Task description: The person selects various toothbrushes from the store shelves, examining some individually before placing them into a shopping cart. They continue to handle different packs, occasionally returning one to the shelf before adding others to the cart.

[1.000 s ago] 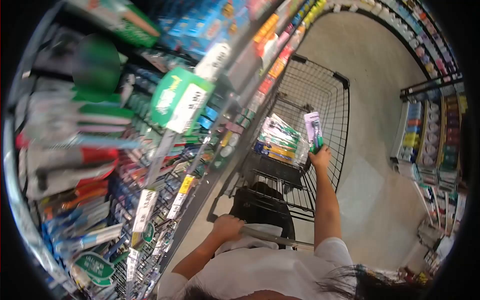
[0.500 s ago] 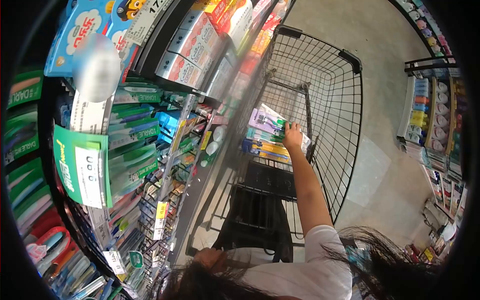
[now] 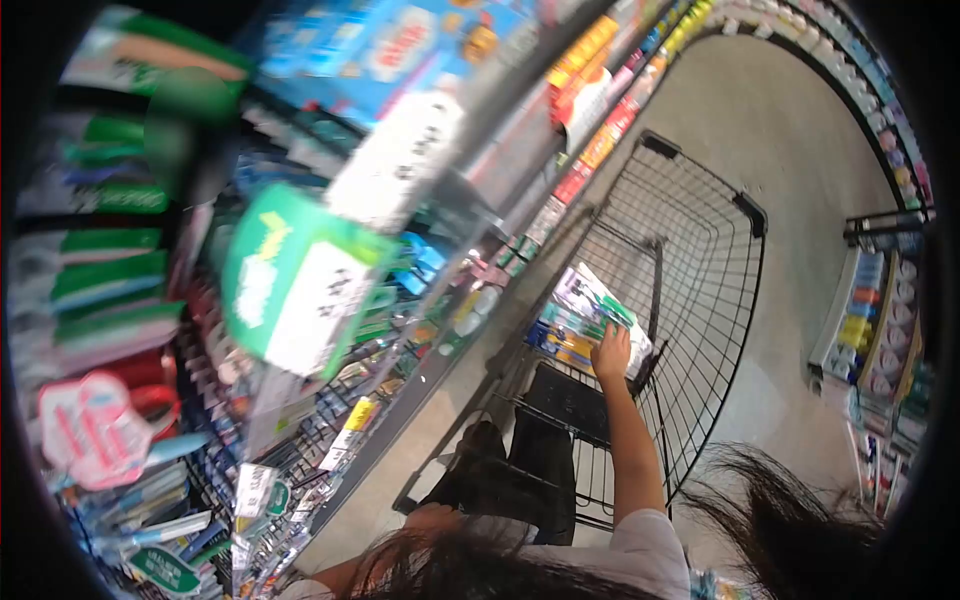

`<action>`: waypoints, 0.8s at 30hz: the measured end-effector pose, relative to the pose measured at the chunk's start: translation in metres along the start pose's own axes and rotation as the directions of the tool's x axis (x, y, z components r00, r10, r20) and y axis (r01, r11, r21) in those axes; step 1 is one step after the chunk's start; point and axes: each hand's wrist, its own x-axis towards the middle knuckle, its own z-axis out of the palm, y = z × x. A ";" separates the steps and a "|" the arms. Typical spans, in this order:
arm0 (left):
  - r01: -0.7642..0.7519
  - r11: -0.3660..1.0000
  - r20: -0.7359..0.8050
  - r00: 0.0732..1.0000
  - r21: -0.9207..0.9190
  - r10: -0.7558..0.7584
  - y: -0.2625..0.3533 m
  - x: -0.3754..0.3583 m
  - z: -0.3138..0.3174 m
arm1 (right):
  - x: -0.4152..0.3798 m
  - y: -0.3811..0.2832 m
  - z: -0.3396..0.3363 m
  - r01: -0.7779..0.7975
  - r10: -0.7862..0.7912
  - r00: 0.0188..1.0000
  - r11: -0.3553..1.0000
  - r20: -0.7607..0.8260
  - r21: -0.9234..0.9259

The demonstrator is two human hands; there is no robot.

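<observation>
My right hand (image 3: 611,352) reaches into a black wire shopping cart (image 3: 690,190), fingers bent at the edge of a green-and-white toothbrush pack (image 3: 612,310). It appears to grip that pack. Beside the hand, inside the cart, more flat packs lie overlapped: a white-and-purple toothbrush pack (image 3: 577,288) and a blue-and-yellow pack (image 3: 560,342). Low in the view, my left hand (image 3: 435,516) is curled at the cart handle (image 3: 405,500). Dark hair partly covers it.
A shelf of hanging toothbrushes (image 3: 110,290) runs along the left, with a green price sign (image 3: 265,280) jutting out close to me. Grey floor (image 3: 795,270) lies right of the cart. Another goods rack (image 3: 870,310) stands farther right.
My view has turned, so the cart and my right hand appear lower and farther right, and the shelf signs loom larger. My right hand stays at the packs in the cart.
</observation>
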 end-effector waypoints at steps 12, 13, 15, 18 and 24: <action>-0.167 0.951 -0.220 0.949 0.261 0.227 0.023 -0.018 -0.046 | -0.066 -0.168 -0.179 0.255 -0.083 0.919 0.871 -0.386 0.419; -0.156 0.943 -0.183 0.959 0.293 0.215 0.022 -0.021 -0.047 | -0.070 -0.185 -0.196 0.302 -0.084 0.883 0.854 -0.461 0.423; -0.113 0.945 -0.173 0.970 0.307 0.172 0.022 -0.024 -0.049 | -0.077 -0.215 -0.229 0.443 -0.133 0.783 0.806 -0.608 0.393; -0.203 0.941 -0.266 0.924 0.272 0.276 0.013 -0.031 -0.052 | -0.092 -0.273 -0.289 0.589 -0.177 0.700 0.691 -0.692 0.419; -0.252 0.886 -0.252 0.896 0.388 0.365 -0.007 -0.018 -0.035 | -0.110 -0.378 -0.381 0.752 -0.151 0.586 0.467 -0.796 0.465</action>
